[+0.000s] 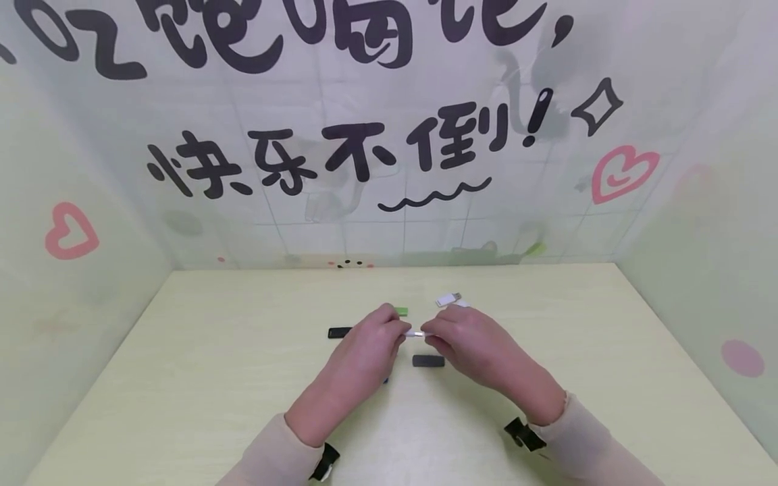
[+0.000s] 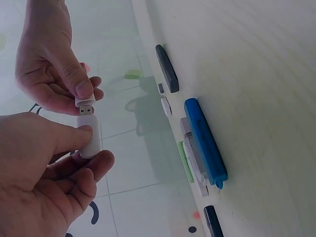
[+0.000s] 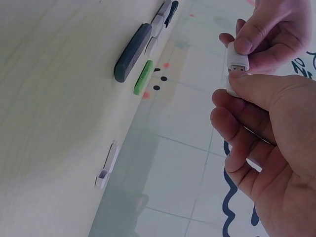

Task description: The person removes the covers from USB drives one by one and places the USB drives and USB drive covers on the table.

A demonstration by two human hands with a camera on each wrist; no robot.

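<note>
Over the middle of the table, both hands meet at a white USB stick [image 2: 89, 140]. My left hand [image 1: 365, 347] pinches its body between thumb and fingers. My right hand [image 1: 477, 347] pinches a small white cap [image 2: 85, 101] at the connector end. Between body and cap, part of the metal USB connector [image 2: 86, 110] shows, with the cap in line with it. In the right wrist view, the right thumb lies by the connector and hides most of the cap. A dark grey USB stick [image 1: 428, 361] lies on the table just below the hands.
Around the hands on the pale table [image 1: 213, 378] lie a black stick [image 1: 338, 333], a green one [image 1: 401, 311], a blue one [image 2: 205, 140] and a white USB stick [image 1: 448, 300]. Printed white walls [image 1: 389, 236] enclose the table's back and sides.
</note>
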